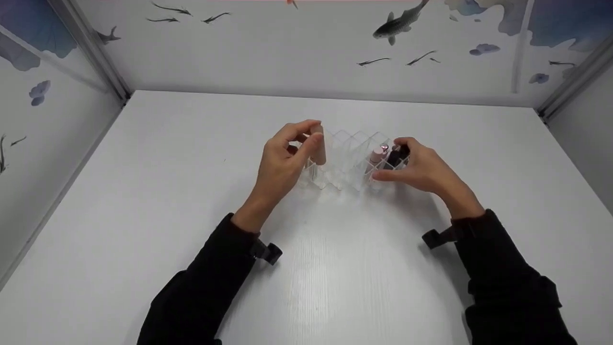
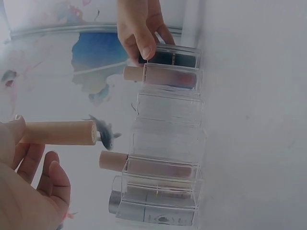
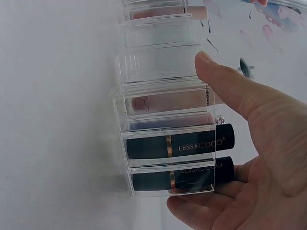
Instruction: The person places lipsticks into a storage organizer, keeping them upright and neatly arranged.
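Observation:
My left hand (image 1: 282, 160) pinches a peach-coloured cylinder (image 2: 60, 133), like a lip gloss cap, between thumb and fingers. A small pale tip shows at its lower end. It is held upright over the left part of a clear lipstick organizer (image 1: 340, 181) with zigzag edges. My right hand (image 1: 424, 165) grips the organizer's right end, thumb on the near side and fingers behind. Black lipsticks (image 3: 153, 147) with gold bands stand in that end, beside a pink tube (image 3: 170, 103). Toward the left end are a pink lip gloss (image 2: 160, 167) and a silver tube (image 2: 153, 213).
The organizer stands on a white table (image 1: 311, 268), whose back edge meets a white wall panel (image 1: 287, 62) printed with fish. Side panels rise at left and right. Some middle compartments of the organizer hold nothing. A small black device (image 1: 270, 254) sits at each wrist.

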{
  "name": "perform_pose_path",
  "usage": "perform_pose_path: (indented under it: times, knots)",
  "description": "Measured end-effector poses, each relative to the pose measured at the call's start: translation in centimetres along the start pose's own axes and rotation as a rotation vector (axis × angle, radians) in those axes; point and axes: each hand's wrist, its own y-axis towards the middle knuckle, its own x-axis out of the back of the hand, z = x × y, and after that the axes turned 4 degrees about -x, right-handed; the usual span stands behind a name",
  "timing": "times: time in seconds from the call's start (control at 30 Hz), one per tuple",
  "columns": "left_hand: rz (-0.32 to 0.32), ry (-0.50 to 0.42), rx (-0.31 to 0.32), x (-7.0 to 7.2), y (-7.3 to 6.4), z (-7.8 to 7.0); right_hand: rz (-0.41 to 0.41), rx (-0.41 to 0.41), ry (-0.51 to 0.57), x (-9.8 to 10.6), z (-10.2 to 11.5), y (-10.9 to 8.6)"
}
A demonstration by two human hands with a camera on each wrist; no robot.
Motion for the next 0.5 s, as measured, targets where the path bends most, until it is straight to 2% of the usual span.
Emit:
perform_pose_path:
  times: [0.27, 0.5]
  knots:
    - [-0.048, 0.069, -0.067, -0.7, 1.4, 0.7, -0.002, 0.004, -0.011, -0.1, 0.2, 0.0]
    - [-0.006, 0.127, -0.091, -1.3, 1.6, 1.2, -0.012, 0.003, -0.001, -0.2, 0.1, 0.0]
